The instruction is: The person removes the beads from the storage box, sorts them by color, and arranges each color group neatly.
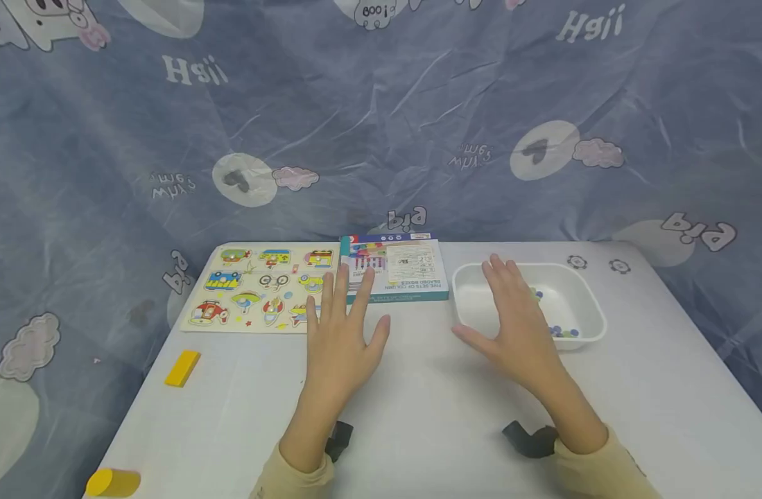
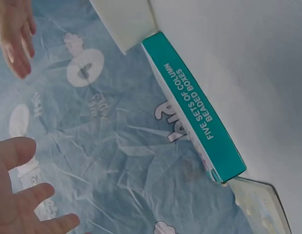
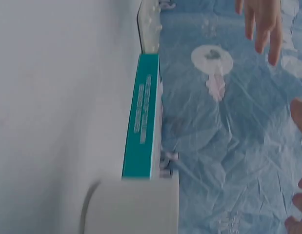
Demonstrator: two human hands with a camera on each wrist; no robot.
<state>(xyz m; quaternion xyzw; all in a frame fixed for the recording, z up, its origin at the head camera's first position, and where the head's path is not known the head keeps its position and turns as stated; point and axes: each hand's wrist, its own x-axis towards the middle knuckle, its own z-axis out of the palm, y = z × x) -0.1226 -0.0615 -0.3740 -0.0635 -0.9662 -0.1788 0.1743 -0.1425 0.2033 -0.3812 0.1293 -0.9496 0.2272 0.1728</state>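
Both hands hover over a white table with fingers spread, and neither holds anything. In the head view my left hand overlaps the right edge of a wooden peg puzzle board with vehicle pictures. Its fingertips also overlap a flat beaded-boxes carton with a teal side, which stands close up in the left wrist view. My right hand overlaps a white plastic tub in the head view. Several small blue and green pieces lie in the tub, partly hidden behind the hand.
A yellow rectangular block lies on the left of the table, in front of the puzzle board. At the near left corner is a yellow cylinder on its side. Behind the table hangs a blue-grey printed cloth.
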